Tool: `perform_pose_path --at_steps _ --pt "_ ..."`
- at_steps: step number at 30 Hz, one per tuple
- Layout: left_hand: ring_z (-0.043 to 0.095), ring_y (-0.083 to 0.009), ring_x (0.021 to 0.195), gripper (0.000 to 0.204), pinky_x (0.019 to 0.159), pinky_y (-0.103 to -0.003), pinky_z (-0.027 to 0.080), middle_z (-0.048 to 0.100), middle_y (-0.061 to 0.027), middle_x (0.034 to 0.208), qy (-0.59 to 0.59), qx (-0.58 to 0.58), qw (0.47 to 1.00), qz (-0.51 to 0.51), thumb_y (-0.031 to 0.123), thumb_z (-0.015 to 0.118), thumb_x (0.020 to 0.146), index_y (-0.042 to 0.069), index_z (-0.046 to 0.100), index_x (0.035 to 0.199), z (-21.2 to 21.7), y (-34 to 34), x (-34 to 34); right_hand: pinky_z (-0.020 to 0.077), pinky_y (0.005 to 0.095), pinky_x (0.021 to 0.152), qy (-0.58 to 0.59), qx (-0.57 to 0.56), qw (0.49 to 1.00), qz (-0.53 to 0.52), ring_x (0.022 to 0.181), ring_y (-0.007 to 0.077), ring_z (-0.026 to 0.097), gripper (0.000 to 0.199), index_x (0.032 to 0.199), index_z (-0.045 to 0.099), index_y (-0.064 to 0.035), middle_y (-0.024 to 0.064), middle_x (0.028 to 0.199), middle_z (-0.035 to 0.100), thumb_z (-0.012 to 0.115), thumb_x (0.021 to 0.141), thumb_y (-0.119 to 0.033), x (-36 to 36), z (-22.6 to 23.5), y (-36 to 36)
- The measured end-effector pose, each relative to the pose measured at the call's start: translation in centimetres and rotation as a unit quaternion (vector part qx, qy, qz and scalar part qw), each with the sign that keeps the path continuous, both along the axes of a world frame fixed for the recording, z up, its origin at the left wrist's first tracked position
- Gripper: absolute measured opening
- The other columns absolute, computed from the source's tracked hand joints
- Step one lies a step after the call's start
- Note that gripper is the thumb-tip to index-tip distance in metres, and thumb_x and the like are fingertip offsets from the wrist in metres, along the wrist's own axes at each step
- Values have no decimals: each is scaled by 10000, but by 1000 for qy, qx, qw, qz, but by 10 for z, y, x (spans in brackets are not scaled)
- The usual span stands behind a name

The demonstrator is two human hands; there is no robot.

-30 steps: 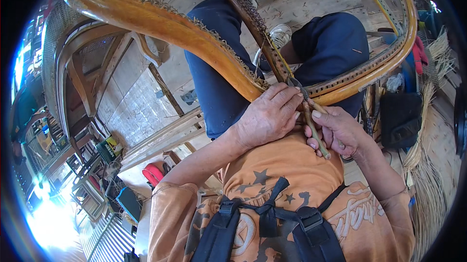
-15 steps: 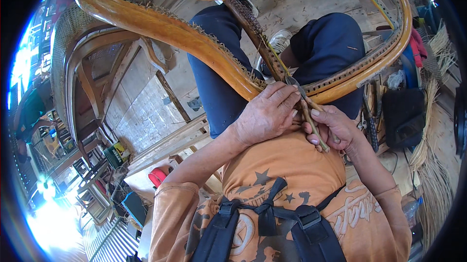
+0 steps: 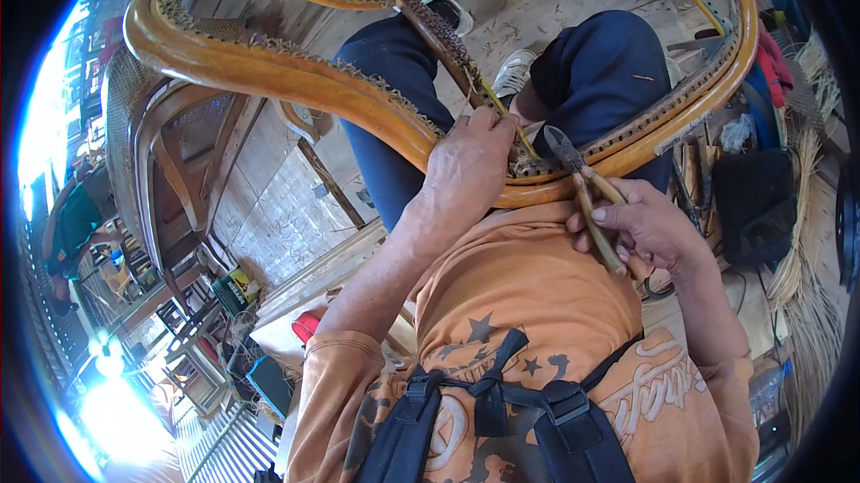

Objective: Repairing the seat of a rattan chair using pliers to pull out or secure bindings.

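Nearest, I see one lettered orange shirt (image 3: 528,259). The right hand (image 3: 647,223) wraps its fingers round one pair of pliers (image 3: 586,201) at the near edge of one chair frame (image 3: 296,80); the left hand (image 3: 470,156) bends fingers over the frame, whether pinching I cannot tell. Beyond, two shoes (image 3: 513,73).

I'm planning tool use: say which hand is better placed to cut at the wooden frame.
Probably the right hand: it holds the pliers, their head by the near edge of the wooden frame. The left hand shows no tool, at the crossbar.
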State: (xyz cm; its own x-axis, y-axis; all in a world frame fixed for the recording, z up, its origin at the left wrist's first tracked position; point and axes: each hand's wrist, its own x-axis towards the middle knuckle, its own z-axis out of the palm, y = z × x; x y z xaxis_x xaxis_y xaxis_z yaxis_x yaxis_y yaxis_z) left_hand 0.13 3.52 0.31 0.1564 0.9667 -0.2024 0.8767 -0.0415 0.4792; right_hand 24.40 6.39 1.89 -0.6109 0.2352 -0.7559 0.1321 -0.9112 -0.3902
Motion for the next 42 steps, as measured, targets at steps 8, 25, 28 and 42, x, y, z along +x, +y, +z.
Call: perform_pose_path --at_steps 8,25,28,42 --pt "585 -340 857 116 728 -402 493 560 -142 924 -86 20 996 -12 56 617 831 20 597 940 -5 3 -1 475 192 404 -5 -70 990 120 618 165 661 250 1102 511 82 193 954 666 465 877 -17 7 -9 25" --pt "595 -294 921 325 773 -374 512 593 -118 1016 -125 107 982 -93 44 698 738 21 613 1051 10 -24 4 623 374 570 95 -213 961 151 868 304 683 331 1169 451 110 233 1070 611 515 878 -35 -1 -11 51" --pt "593 -287 928 376 784 -365 517 590 -107 1044 -158 67 980 -96 69 727 712 29 625 1073 6 -29 10 623 370 577 106 -236 956 142 877 304 684 338 1171 449 115 238 1071 613 525 885 -47 -3 -15 49" --pt "600 -290 974 350 825 -357 529 600 -119 1087 -193 99 972 -92 65 710 728 11 632 1065 -3 -29 8 625 369 581 111 -278 952 64 923 345 675 391 1231 398 134 284 1097 602 512 923 -79 -7 -15 41"
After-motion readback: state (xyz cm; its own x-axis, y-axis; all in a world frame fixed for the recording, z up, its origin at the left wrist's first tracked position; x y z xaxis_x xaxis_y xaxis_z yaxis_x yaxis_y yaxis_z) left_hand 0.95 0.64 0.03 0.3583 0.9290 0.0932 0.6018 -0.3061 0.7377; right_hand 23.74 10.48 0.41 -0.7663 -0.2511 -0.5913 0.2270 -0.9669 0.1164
